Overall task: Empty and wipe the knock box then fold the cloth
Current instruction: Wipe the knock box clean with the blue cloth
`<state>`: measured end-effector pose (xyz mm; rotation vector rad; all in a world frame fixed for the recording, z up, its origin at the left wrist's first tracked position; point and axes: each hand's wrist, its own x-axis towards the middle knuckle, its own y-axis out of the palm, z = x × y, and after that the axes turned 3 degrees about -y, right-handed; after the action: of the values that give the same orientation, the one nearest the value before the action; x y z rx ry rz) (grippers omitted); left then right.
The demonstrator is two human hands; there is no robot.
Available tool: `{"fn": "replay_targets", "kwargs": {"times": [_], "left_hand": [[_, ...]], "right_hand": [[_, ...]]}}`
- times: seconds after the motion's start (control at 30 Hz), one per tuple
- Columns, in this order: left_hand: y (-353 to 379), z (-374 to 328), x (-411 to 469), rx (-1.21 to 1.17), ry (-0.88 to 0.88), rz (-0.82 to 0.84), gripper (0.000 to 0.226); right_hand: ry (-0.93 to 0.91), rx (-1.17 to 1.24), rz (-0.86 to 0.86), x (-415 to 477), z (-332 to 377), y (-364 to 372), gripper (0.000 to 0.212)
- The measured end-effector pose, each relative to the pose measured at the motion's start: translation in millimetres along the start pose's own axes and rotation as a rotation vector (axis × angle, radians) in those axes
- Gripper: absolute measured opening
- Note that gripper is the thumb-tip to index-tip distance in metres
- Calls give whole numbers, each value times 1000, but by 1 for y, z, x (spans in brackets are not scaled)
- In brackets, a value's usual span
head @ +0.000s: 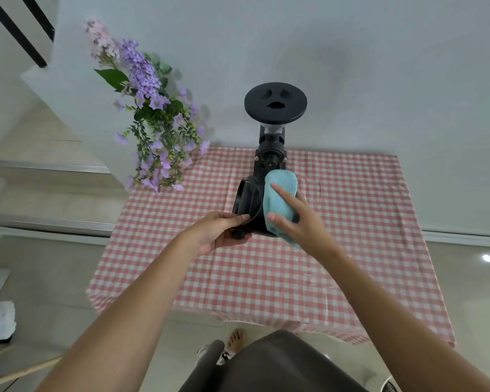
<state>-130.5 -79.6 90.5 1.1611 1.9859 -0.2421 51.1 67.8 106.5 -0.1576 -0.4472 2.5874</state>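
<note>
Two bare forearms reach in from the bottom edge, from 7 and 5 o'clock, and meet over the middle of the pink-and-white checked tablecloth point(266, 267). Left hand point(219, 232) grips the black knock box point(248, 206) at its near end, thumb on top and fingers curled under, closed firmly on the rim. Tipped on its side, the box points its round opening toward 9 o'clock; what the inside holds cannot be made out from this angle. Right hand point(297, 219) presses a light blue cloth point(280, 193) flat against the box's right side, fingers spread, index finger stretched toward 11 o'clock, palm clamping the cloth to the wall. Much of the box's right flank is covered by the cloth.

Behind the box at 12 o'clock stands a black coffee grinder point(272, 128), its round lid facing the camera and its base partly hidden by box and cloth. Purple artificial flowers point(153, 114) rise at the table's 10 o'clock corner.
</note>
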Motion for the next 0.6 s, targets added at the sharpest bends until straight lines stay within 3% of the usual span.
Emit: {"fn": "replay_targets", "kwargs": {"times": [0.13, 0.27, 0.37, 0.47, 0.6], "left_hand": [[3, -3, -7, -9, 24, 3, 25], [10, -5, -7, -172, 21, 7, 26], [11, -7, -8, -188, 1, 13, 24], [6, -9, -11, -106, 1, 8, 27], [-3, -13, -16, 64, 37, 11, 24]], "right_hand": [[68, 57, 14, 14, 12, -8, 54], [-120, -295, -22, -4, 4, 18, 67], [-265, -497, -28, -17, -7, 29, 61], [-148, -399, 41, -14, -1, 24, 51], [37, -18, 75, 12, 26, 4, 46]]}}
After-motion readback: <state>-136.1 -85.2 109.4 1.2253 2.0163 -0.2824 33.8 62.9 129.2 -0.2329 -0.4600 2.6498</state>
